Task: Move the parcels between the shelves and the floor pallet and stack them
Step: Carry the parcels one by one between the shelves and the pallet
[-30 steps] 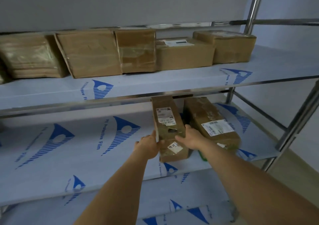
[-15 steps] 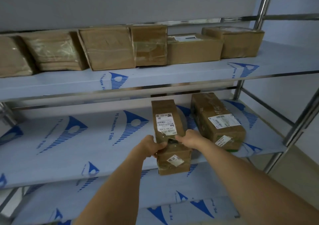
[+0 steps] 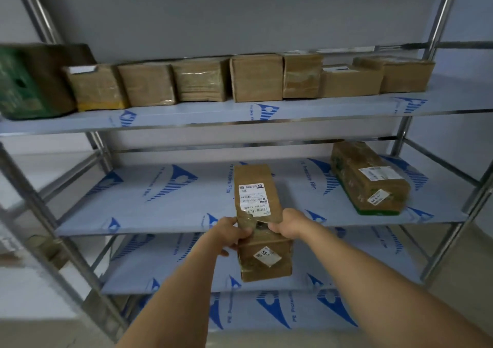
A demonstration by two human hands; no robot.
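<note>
Now the parcel [image 3: 260, 222] is drawn further off the middle shelf [image 3: 160, 203], its near end hanging past the front edge. The left hand [image 3: 230, 234] and right hand [image 3: 286, 225] clasp its sides as before. A second parcel [image 3: 369, 178], earlier just beside it, now lies well apart, far right.

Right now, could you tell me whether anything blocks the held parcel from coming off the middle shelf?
Nothing visible does. Left hand and right hand grip the parcel, already overhanging the shelf edge; the other parcel lies apart, rightward.
</note>
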